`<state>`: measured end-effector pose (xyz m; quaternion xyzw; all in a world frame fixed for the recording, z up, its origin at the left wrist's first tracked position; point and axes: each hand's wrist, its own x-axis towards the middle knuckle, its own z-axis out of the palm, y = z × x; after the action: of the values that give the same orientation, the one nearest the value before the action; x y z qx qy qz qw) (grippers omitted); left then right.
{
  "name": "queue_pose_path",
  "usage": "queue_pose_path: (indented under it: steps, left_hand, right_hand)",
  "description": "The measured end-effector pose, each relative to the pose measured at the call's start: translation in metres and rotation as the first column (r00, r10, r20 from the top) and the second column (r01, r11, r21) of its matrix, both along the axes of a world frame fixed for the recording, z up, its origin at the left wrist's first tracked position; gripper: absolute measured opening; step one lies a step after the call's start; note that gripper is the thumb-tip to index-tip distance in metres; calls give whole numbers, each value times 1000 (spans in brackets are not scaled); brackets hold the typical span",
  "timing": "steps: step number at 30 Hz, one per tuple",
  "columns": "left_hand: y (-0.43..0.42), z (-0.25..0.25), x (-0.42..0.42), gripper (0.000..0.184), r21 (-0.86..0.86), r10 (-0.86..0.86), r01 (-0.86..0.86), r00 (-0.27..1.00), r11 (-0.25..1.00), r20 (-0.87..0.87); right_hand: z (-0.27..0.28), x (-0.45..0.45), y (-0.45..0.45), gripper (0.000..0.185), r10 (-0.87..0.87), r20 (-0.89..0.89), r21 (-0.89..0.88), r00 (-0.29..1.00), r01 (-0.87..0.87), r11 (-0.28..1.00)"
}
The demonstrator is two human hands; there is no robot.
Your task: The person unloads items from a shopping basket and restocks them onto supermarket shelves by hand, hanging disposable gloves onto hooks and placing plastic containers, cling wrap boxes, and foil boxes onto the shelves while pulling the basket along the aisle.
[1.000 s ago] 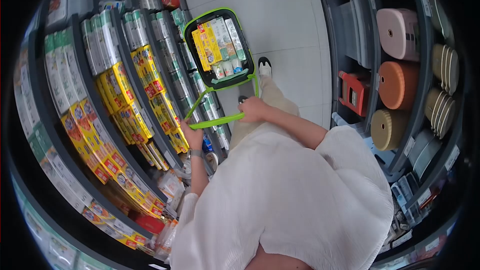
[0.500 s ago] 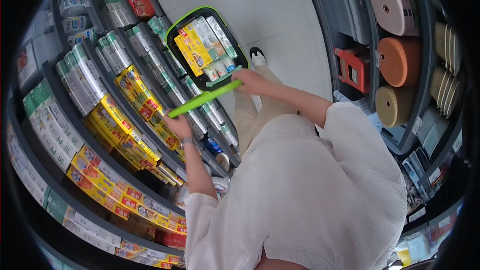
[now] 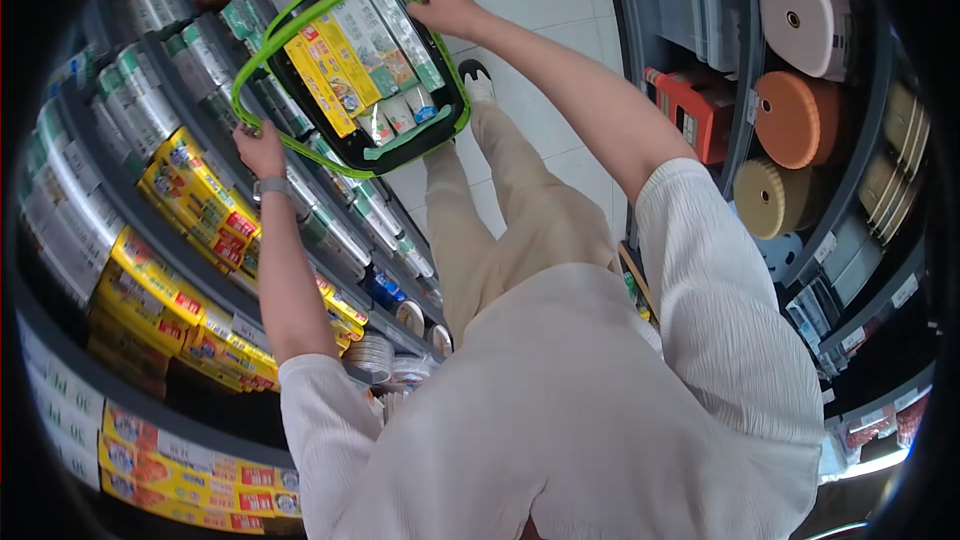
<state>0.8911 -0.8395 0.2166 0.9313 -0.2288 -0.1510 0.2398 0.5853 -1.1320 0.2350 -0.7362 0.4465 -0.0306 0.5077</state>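
The shopping basket, dark-walled with a bright green rim, was held up in front of the person, its open mouth facing the camera. Its smooth green plastic handle looped across the upper left of the mouth. The left hand was curled narrowly round the loop's near side; the right hand had fingers closed at its other end, though whether they also pressed the rim could not be told.

Inside, flat yellow cartons lay along the left, long white-and-green boxes along the right. Small rounded white containers stood at the near end, beside a mint-green strip.

The basket's left side came close to the left shelving, packed with yellow boxes in tight, straight-edged rows. To the right, pale, smooth floor tiles gave a wide strip of room before the dark right shelving. There sat a ridged orange round container, a smooth pink one and a ribbed tan one. Nearest the camera spread a finely crinkled white shirt, above beige trousers.
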Motion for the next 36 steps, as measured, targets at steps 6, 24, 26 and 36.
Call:
queue_pose_path:
  steps: [6,24,26,36]
  left_hand:
    - [-23,-76,31,77,-61,50,-67,967,996,-248]
    - [-53,-147,38,63,276,-53,140,952,951,-300]
    - [-39,-154,21,59,131,-149,180,965,975,-213]
    - [9,-121,-138,31,-115,-140,114,957,987,-254]
  right_hand:
    - [-73,23,-24,44,-96,29,76,995,93,993]
    - [-170,27,27,57,-53,-204,51,978,65,997]
    - [-178,22,44,61,-72,-101,-133,992,58,989]
    - [-182,6,91,84,46,-315,-77,948,-74,994]
